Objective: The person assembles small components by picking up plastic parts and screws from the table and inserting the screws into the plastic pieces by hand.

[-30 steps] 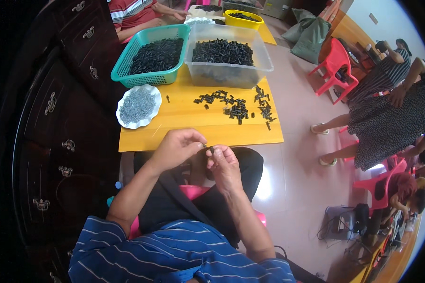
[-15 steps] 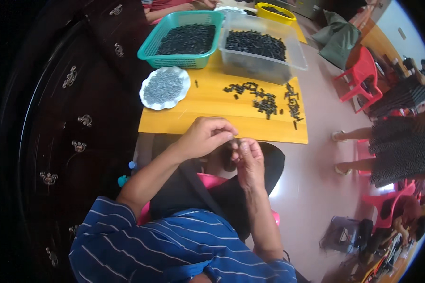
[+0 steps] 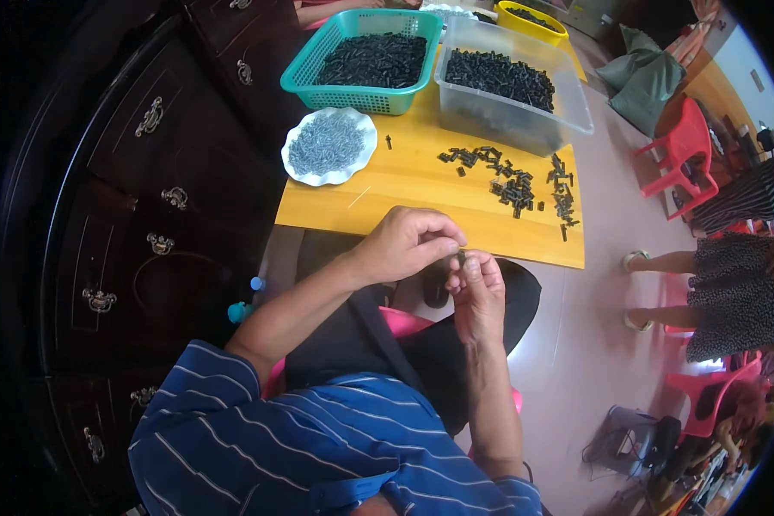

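Just over the table's near edge, my two hands meet fingertip to fingertip. My right hand (image 3: 478,291) is closed, pinching a small dark piece (image 3: 461,255) between thumb and forefinger. Also closed is my left hand (image 3: 411,244), its thumb and forefinger pressed together at the same spot; what they grip is hidden. On the yellow table (image 3: 404,198) a white scalloped plate (image 3: 359,167) bears a heap of small silvery-grey pin-like pieces (image 3: 329,146). Short black tubular pieces (image 3: 514,191) lie loose to the right, and one small black piece (image 3: 388,142) stands apart beside the plate.
At the table's back are a green basket (image 3: 354,101) and a clear plastic bin (image 3: 499,129), both filled with black pieces. Behind is a yellow tub (image 3: 537,33). Dark drawers (image 3: 138,181) flank the left. Red chairs (image 3: 684,150) and other people are on the right.
The whole view has shifted, so the table and hands sit farther right in the picture. My hands keep pinching together, with fingertips slightly closer.
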The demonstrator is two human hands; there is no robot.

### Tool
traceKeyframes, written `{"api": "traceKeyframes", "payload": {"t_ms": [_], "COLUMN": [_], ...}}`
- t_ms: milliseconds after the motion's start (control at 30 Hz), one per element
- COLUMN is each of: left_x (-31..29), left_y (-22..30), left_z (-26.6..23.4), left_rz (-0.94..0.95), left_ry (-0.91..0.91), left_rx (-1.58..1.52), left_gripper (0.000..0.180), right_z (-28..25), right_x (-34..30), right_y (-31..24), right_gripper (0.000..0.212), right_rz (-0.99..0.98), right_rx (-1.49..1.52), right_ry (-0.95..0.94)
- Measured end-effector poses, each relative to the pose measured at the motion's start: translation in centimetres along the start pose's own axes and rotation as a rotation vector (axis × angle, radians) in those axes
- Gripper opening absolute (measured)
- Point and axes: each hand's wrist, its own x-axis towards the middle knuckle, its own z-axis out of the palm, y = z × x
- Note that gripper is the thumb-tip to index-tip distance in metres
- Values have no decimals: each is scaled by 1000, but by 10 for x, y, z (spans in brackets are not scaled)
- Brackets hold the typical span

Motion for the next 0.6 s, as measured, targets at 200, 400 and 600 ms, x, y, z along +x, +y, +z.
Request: {"api": "traceKeyframes", "payload": {"t_ms": [200,400,600], "left_x": [1,2,-1], "left_y": [-1,1,-5], "left_z": [0,-1,6], "left_rz": [9,55,-36], "left_ry": [-7,-7,38], "left_rx": [26,93,-25], "left_gripper": [10,9,8], "right_z": [0,4,7], "right_x": [0,-8,-9], "right_y": [-1,-2,2], "right_gripper": [17,10,10], "right_rz": [-52,-269,-442], "right_rx": [-118,-411,-562], "right_ry": [17,107,174]}}
